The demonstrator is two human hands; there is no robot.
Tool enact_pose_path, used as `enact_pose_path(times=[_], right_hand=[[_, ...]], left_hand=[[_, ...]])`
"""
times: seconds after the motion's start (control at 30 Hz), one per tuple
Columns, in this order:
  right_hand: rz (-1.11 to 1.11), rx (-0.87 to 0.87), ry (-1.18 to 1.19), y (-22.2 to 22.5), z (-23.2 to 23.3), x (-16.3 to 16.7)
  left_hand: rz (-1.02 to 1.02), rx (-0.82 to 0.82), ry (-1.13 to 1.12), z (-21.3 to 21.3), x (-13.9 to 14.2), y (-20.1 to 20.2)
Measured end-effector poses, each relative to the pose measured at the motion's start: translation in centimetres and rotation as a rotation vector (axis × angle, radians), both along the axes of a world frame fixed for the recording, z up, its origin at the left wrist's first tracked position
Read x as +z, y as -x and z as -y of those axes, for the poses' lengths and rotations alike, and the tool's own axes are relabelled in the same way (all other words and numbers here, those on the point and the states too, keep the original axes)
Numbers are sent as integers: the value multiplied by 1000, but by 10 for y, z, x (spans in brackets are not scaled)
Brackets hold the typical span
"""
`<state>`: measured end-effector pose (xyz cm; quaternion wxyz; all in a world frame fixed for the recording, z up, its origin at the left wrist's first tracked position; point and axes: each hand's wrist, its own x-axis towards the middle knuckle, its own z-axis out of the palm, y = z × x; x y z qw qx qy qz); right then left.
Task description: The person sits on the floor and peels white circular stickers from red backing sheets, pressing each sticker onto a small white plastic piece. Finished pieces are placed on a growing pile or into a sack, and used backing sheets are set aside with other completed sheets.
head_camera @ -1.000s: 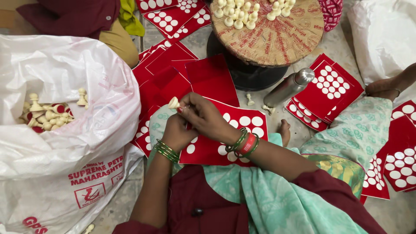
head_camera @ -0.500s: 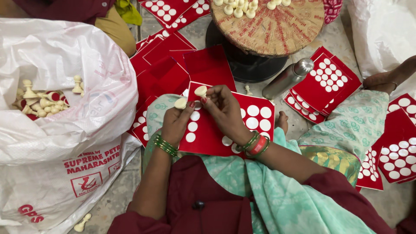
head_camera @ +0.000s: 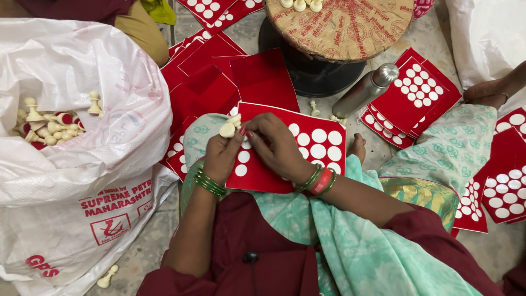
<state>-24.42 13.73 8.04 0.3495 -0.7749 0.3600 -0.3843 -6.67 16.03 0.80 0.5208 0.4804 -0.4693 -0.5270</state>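
On the lap lies a red card [head_camera: 307,159] of white round stickers, flat and glossy. The left hand [head_camera: 222,159] pinches cream plastic chess pieces [head_camera: 230,127] at the card's upper left corner. The right hand [head_camera: 276,145] rests on the card, fingertips closed against the left hand's fingers. A white crinkled sack [head_camera: 82,159] of pieces stands well left.

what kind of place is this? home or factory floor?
Likely a small floor-level piecework spot: a white sack of cream chess pieces, red sticker sheets stacked around, and a round drum table.
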Motion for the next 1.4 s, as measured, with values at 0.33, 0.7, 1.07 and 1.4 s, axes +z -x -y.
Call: enact_pose_path(times=[0.33, 0.7, 1.07, 1.4], right_hand=[[-191, -22, 236, 21, 61, 42], [-13, 80, 45, 3, 75, 33], [-201, 69, 384, -1, 29, 9], [-40, 30, 65, 20, 39, -9]], left_hand=[[70, -49, 102, 0, 25, -20], [268, 375, 194, 7, 64, -19], [237, 426, 274, 10, 20, 3], [76, 301, 81, 15, 15, 23]])
